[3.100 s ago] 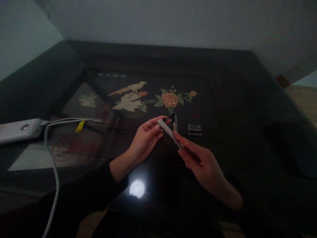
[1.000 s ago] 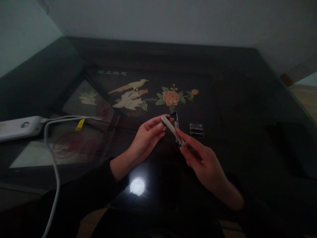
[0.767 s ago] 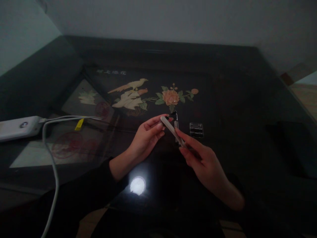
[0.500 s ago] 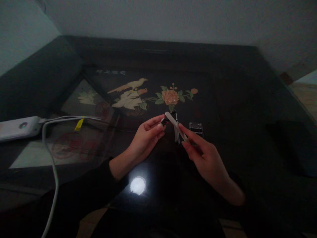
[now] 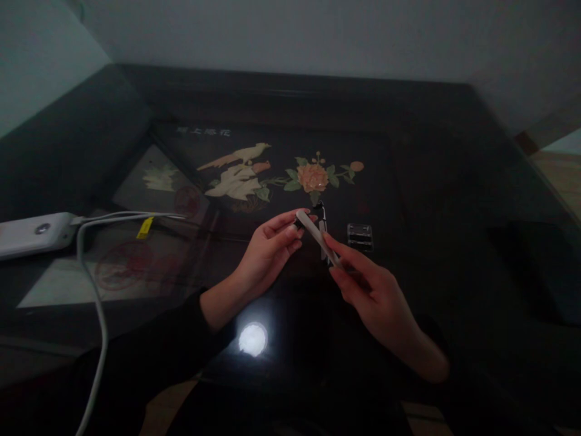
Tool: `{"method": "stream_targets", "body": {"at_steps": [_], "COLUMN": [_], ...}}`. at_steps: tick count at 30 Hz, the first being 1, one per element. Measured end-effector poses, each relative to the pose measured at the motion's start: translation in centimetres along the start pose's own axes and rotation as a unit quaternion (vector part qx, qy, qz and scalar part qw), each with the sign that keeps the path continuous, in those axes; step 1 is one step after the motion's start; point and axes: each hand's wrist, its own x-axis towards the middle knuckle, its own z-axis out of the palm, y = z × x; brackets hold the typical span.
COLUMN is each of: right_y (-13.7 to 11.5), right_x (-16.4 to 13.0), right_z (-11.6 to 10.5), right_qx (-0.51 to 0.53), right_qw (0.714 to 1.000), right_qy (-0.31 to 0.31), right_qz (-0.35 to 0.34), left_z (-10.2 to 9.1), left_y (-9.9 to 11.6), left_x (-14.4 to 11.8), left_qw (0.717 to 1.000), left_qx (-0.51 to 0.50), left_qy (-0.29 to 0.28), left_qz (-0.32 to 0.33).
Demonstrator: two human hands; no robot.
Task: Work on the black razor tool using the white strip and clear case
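Note:
My left hand (image 5: 269, 253) is closed in a pinch on a small black piece (image 5: 298, 223), partly hidden by the fingers. From the right, my right hand (image 5: 370, 284) grips a slim, flat, pale stick with a rounded end (image 5: 311, 229) between thumb and fingers. Its rounded end lies against or just over the black piece; I cannot tell if they touch. Behind the stick, a thin silver and dark object (image 5: 324, 213) lies partly covered. A small clear case with dark compartments (image 5: 360, 237) rests on the table to the right of the stick.
The dark glossy table (image 5: 431, 181) has a bird and flower picture (image 5: 312, 177) on it. At the left lies a white device (image 5: 39, 235) with a white cable (image 5: 93, 275) and a yellow tag (image 5: 145, 227). A dark flat object (image 5: 540, 272) is at the right.
My right hand has moved slightly left and down, bringing the stick's rounded end closer to my left fingertips. My left hand has hardly moved. More of the clear case shows.

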Motion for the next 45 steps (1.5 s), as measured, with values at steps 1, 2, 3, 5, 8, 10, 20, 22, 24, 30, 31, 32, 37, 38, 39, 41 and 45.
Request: {"method": "stream_targets", "body": {"at_steps": [1,2,3,5,8,10,20,22,24,30,31,32,37,38,39,41,45], "right_y": [-0.07,-0.14,-0.20,-0.30,-0.33,-0.29,-0.25,-0.28,-0.34,-0.23,-0.16,-0.08,0.15,0.17,0.19,0.27,0.47], "right_x": [-0.02,-0.04,-0.06,-0.08,-0.08,-0.08,-0.09,-0.12,-0.18,-0.12,-0.08,-0.03,0.25,0.31,0.36,0.44,0.50], "right_z": [0.00,-0.02,-0.04,-0.08,-0.09,-0.06,-0.04,-0.03,-0.03,-0.08,-0.10,-0.11,-0.17,-0.19,-0.21,-0.27,-0.33], "right_qx": [0.004,0.007,0.009,0.013,0.018,0.018,0.014,0.013,0.010,-0.009,-0.013,-0.016,-0.025,-0.027,-0.029,-0.034,-0.039], "right_qw": [1.000,1.000,1.000,1.000,1.000,1.000,1.000,1.000,1.000,1.000,1.000,1.000,1.000,1.000,0.999,0.999,0.999], "right_qy": [-0.003,-0.004,-0.004,-0.002,0.007,0.009,-0.007,-0.009,-0.009,0.003,0.004,0.005,0.011,0.013,0.016,0.022,0.030], "right_qz": [-0.001,-0.001,0.001,0.005,0.009,0.008,-0.003,-0.002,0.001,-0.003,-0.003,-0.002,-0.002,0.000,0.004,0.010,0.005], "left_z": [0.01,0.02,0.02,-0.01,-0.03,-0.03,-0.09,-0.05,0.01,0.11,0.11,0.11,0.03,0.00,-0.03,-0.08,-0.11], "left_y": [0.02,0.04,0.06,0.07,0.07,0.07,-0.01,0.00,0.01,0.06,0.06,0.06,0.00,-0.02,-0.04,-0.06,-0.06], "left_x": [0.00,-0.01,-0.03,-0.07,-0.12,-0.13,0.02,0.04,0.03,-0.08,-0.09,-0.10,-0.10,-0.11,-0.12,-0.15,-0.22], "left_qw": [1.000,1.000,1.000,1.000,1.000,1.000,1.000,1.000,1.000,1.000,1.000,1.000,1.000,1.000,1.000,1.000,1.000], "left_qx": [0.002,0.003,0.003,0.001,-0.003,-0.004,0.004,0.001,0.000,-0.001,-0.001,-0.002,-0.006,-0.005,-0.006,-0.010,-0.013], "left_qy": [-0.003,-0.005,-0.006,-0.004,0.001,0.002,-0.007,-0.007,-0.005,-0.004,-0.004,-0.003,-0.004,-0.005,-0.007,-0.008,-0.004], "left_qz": [-0.002,-0.003,-0.005,-0.005,-0.006,-0.006,0.000,0.000,0.000,-0.006,-0.006,-0.006,-0.007,-0.005,-0.004,-0.004,-0.012]}}
